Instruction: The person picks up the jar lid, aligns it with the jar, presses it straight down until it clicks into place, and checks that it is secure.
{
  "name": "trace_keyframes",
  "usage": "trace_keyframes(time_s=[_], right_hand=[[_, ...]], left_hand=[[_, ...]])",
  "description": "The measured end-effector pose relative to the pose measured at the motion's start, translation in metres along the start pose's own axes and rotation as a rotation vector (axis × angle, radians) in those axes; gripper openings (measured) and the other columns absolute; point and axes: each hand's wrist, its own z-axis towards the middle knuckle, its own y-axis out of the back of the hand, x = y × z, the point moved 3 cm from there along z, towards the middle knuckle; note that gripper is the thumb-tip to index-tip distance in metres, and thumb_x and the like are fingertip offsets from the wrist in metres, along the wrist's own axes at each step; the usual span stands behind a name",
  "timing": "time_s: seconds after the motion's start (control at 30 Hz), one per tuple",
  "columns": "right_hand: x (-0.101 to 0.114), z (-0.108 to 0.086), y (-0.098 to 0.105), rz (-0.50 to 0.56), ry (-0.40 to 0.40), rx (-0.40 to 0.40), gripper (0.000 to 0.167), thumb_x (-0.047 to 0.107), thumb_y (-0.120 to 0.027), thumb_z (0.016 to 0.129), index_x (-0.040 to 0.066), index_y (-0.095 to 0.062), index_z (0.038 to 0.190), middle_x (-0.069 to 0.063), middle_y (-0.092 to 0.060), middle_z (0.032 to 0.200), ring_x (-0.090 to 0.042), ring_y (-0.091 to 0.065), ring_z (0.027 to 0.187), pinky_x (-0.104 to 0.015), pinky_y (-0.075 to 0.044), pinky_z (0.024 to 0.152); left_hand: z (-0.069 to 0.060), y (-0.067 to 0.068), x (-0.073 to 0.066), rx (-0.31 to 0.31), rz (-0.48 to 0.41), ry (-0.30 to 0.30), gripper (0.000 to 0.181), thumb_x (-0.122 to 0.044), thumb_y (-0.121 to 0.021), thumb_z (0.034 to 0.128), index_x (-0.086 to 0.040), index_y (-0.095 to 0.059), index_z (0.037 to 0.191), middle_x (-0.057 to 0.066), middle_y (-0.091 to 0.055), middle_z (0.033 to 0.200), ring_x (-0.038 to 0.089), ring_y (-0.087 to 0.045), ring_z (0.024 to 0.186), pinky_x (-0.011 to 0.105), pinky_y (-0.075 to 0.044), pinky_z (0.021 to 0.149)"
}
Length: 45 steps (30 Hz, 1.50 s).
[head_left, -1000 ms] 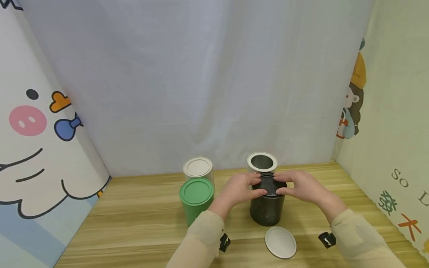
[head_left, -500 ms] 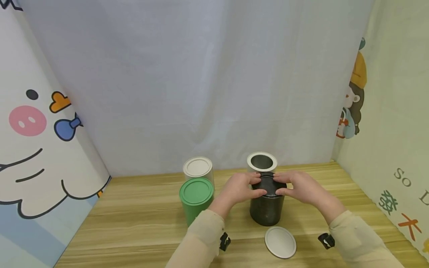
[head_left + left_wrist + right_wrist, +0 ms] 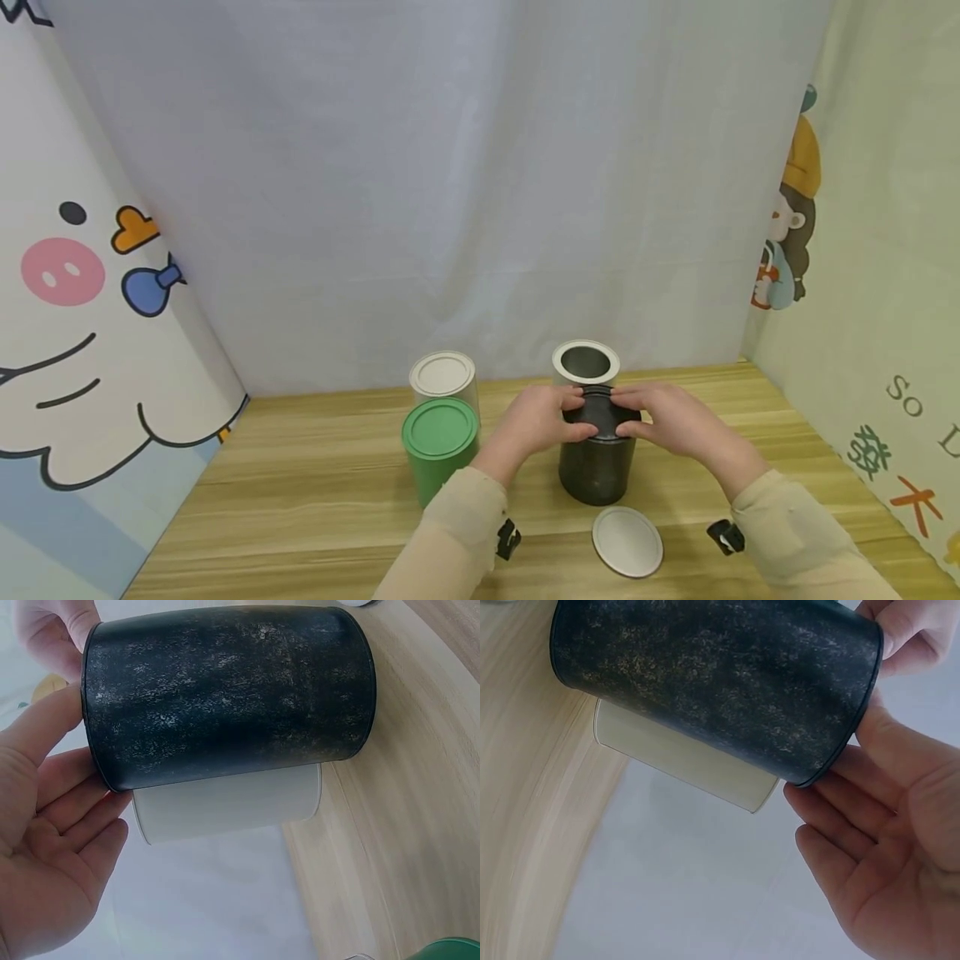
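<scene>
In the head view a black can (image 3: 597,475) stands upright on the table, its dark lid (image 3: 600,417) partly covered by my hands. My left hand (image 3: 528,423) rests on the lid's left side, thumb at the near edge and fingertips farther back. From the other side my right hand (image 3: 670,419) touches the lid in the same way. The left wrist view shows the left fingers (image 3: 79,817) reaching the can's top rim, the little finger clear of it. The right fingers (image 3: 847,802) meet the rim likewise in the right wrist view. Some fingertips are hidden behind the rim.
Behind the black can stands an uncovered white can (image 3: 586,362) with a dark inside. A loose white lid (image 3: 627,542) lies in front. Left of them are a green lidded can (image 3: 441,442) and a white lidded can (image 3: 444,375). A pale curtain (image 3: 375,208) hangs at the back.
The hands keep their places on the black can's lid. Only the forearms shift very slightly; the cans and the loose lid stay put.
</scene>
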Motion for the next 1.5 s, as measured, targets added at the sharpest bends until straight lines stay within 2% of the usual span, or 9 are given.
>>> trace_keyframes(time_s=[0.1, 0.47, 0.63, 1.07, 1.33, 1.5], right_hand=[[-0.0010, -0.0004, -0.0010, 0.001, 0.001, -0.002, 0.042, 0.022, -0.079, 0.084, -0.005, -0.071, 0.115, -0.021, -0.067, 0.120, -0.041, -0.062, 0.112, -0.053, -0.050, 0.092], [-0.0035, -0.0008, -0.0002, 0.027, 0.003, 0.004, 0.041, 0.023, -0.078, 0.085, -0.004, -0.071, 0.116, -0.020, -0.067, 0.121, -0.041, -0.062, 0.112, -0.054, -0.050, 0.093], [-0.0048, -0.0006, 0.0011, 0.035, -0.026, 0.025, 0.041, 0.023, -0.078, 0.086, -0.002, -0.071, 0.117, -0.020, -0.066, 0.122, -0.041, -0.061, 0.113, -0.054, -0.050, 0.093], [-0.0056, 0.0021, 0.0006, 0.033, -0.038, 0.047, 0.041, 0.024, -0.079, 0.085, -0.002, -0.072, 0.116, -0.020, -0.067, 0.121, -0.040, -0.061, 0.113, -0.053, -0.050, 0.093], [-0.0050, 0.0026, 0.0001, 0.009, -0.005, 0.040, 0.040, 0.021, -0.079, 0.085, -0.004, -0.072, 0.115, -0.020, -0.068, 0.119, -0.040, -0.062, 0.110, -0.052, -0.051, 0.092], [-0.0040, 0.0010, 0.0003, 0.011, 0.012, 0.021, 0.039, 0.020, -0.079, 0.085, -0.004, -0.072, 0.114, -0.021, -0.068, 0.118, -0.040, -0.063, 0.110, -0.053, -0.051, 0.091]], left_hand=[[-0.0008, 0.0011, -0.0005, 0.003, 0.002, 0.002, 0.048, -0.042, -0.075, 0.0881, -0.013, -0.071, 0.126, -0.001, -0.062, 0.134, 0.018, -0.059, 0.121, 0.026, -0.047, 0.099], [-0.0014, 0.0005, -0.0002, -0.011, 0.049, -0.050, 0.048, -0.044, -0.074, 0.0885, -0.013, -0.071, 0.125, -0.001, -0.063, 0.133, 0.017, -0.060, 0.120, 0.026, -0.047, 0.099], [0.0004, 0.0000, 0.0002, -0.005, 0.066, -0.047, 0.049, -0.047, -0.074, 0.0873, -0.014, -0.072, 0.124, -0.003, -0.063, 0.132, 0.016, -0.060, 0.119, 0.025, -0.047, 0.098], [0.0024, 0.0017, -0.0011, -0.012, 0.081, -0.052, 0.046, -0.046, -0.076, 0.0858, -0.014, -0.075, 0.119, -0.002, -0.065, 0.130, 0.016, -0.064, 0.113, 0.024, -0.049, 0.093], [0.0028, 0.0021, -0.0022, 0.003, 0.091, -0.027, 0.047, -0.047, -0.076, 0.0853, -0.014, -0.074, 0.119, -0.002, -0.064, 0.130, 0.016, -0.063, 0.114, 0.024, -0.049, 0.094], [0.0016, 0.0017, -0.0022, -0.008, 0.099, -0.040, 0.047, -0.047, -0.076, 0.0849, -0.014, -0.075, 0.118, -0.002, -0.065, 0.129, 0.015, -0.064, 0.112, 0.023, -0.049, 0.092]])
